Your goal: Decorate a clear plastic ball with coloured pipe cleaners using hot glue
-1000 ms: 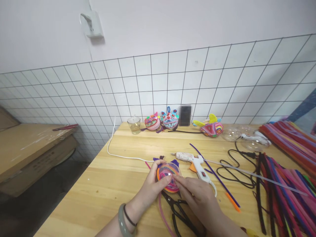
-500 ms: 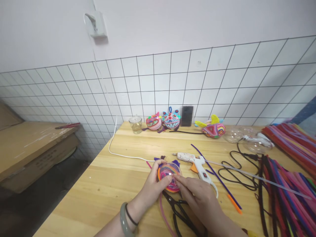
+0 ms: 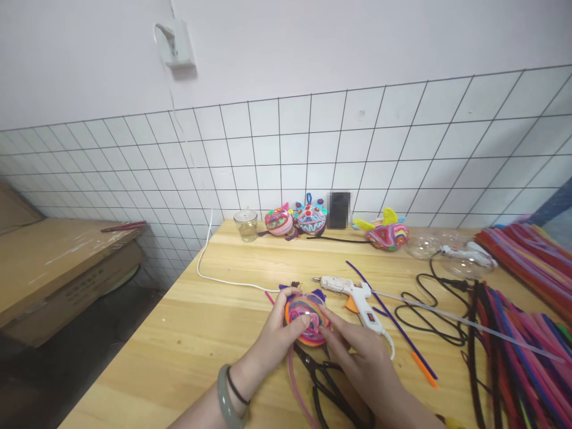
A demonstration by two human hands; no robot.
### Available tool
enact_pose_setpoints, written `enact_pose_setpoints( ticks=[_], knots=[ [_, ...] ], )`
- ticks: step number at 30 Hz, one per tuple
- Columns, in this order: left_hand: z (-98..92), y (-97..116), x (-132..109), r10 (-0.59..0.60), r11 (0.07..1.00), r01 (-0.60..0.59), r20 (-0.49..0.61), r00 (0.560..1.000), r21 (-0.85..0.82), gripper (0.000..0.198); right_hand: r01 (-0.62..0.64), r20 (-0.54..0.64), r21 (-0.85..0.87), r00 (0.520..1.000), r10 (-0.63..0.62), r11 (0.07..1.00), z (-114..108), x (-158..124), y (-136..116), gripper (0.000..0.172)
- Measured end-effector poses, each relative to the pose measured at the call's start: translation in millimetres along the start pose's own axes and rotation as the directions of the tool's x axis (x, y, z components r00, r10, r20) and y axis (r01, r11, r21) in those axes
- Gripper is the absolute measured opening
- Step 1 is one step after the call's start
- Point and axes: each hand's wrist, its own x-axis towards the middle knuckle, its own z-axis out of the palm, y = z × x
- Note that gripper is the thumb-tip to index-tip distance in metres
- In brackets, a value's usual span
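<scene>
A round ball (image 3: 308, 336) wound with pink, orange and purple pipe cleaners sits low over the table, purple tufts at its top. My left hand (image 3: 279, 330) is closed around its left side, the thumb across the front. Against its right side press the fingers of my right hand (image 3: 361, 354), slightly spread. A pink pipe cleaner (image 3: 295, 384) trails below the ball. Black-handled scissors (image 3: 328, 381) lie just under my right hand, partly covered. Beyond it rests a white glue gun (image 3: 357, 295) with an orange trigger.
Finished pipe-cleaner figures (image 3: 311, 219) line the wall beside a glass (image 3: 246, 225). Clear plastic balls (image 3: 422, 245) and a second white glue gun (image 3: 469, 255) lie back right. Bundles of coloured pipe cleaners (image 3: 531, 345) cover the right side. A white cord (image 3: 232, 283) crosses the left.
My right hand's fingertips have loosened from a pinch at the ball's front and shifted to its right side. My left hand and the ball stay in place.
</scene>
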Motion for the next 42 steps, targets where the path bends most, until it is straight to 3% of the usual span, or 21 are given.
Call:
enact_pose_setpoints(
  ticks=[9,15,20,30,42],
  knots=[
    [-3.7,0.6,3.6,0.041,0.996,-0.049,-0.102,0.994,-0.075,0.057,-0.036,0.058,0.049,0.998,0.033,0.998,-0.6,-7.1,5.3,0.031],
    [-5.5,2.1,4.4,0.014,0.987,-0.046,-0.201,0.98,-0.154,0.079,-0.021,0.014,0.083,1.0,0.02,0.996,-3.8,-4.7,4.3,0.025],
    [-8.8,2.6,5.8,0.039,0.984,-0.078,-0.228,0.973,-0.163,0.084,-0.072,0.041,0.076,0.997,0.069,0.995,-4.7,-1.7,-0.1,0.037],
    [-9.8,4.6,4.2,0.065,0.984,-0.1,-0.224,0.972,-0.147,0.083,-0.058,0.111,0.023,0.992,0.055,0.998,-5.9,-3.1,-3.8,0.05],
    [-13.7,0.1,4.2,0.076,0.973,-0.115,-0.192,0.978,-0.199,0.079,-0.037,0.103,0.053,0.994,0.031,0.998,-4.3,-0.3,-5.3,0.048]
  ],
)
